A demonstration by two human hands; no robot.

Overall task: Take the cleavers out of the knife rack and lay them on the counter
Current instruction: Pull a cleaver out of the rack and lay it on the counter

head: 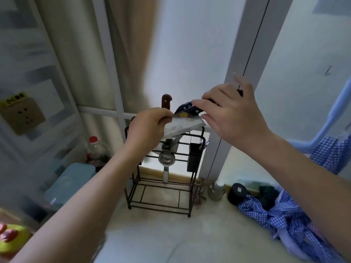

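A black wire knife rack (161, 194) stands on the pale counter (171, 234) against the wall. One cleaver (182, 125), with a broad pale blade and a dark riveted handle, is lifted above the rack and tilted. My left hand (148, 128) pinches the blade's left end. My right hand (233, 112) lies over the handle, which passes between thumb and loosely spread fingers. A second knife with a brown wooden handle (166, 102) still stands upright in the rack behind my left hand; its blade is hidden.
A metal squeezer (166, 161) hangs on the rack's front and a black holder (194, 157) on its right side. Left of the rack are a red-capped bottle (96, 147) and a teal box (70, 183). A metal jar (216, 188), black tub (237, 192) and blue checked cloth (284, 213) lie to the right.
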